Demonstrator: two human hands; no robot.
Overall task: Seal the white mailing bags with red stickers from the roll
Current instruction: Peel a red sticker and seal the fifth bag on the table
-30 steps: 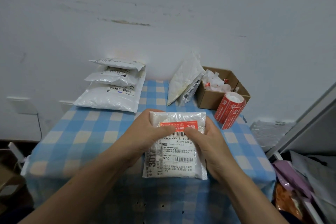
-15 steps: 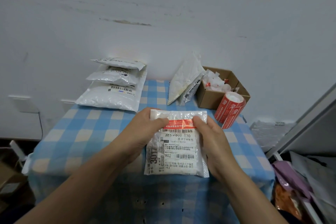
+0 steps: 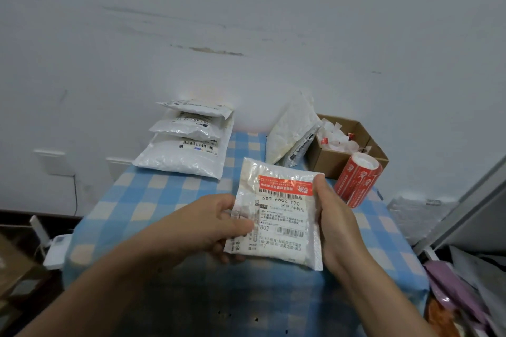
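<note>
The white mailing bag (image 3: 276,213) was held over the middle of the table (image 3: 131,200), label side up and rotated slightly clockwise. A red sticker (image 3: 286,185) lay across the bag's upper part, just above the printed barcode label.

The left hand (image 3: 208,227) pinched the bag's left edge, thumb on the front face and fingers curled beneath the lower left corner. The right hand (image 3: 332,224) gripped the right edge, thumb tip at the upper right corner beside the sticker's end; its other fingers were hidden behind the bag.

The roll of red stickers (image 3: 357,182) stood tilted at the table's rear right, against a cardboard box (image 3: 325,161) holding crumpled white scraps. Two more bags (image 3: 290,131) leaned against the box's left side. A stack of white mailing bags (image 3: 186,142) lay at the rear left against the wall.
</note>
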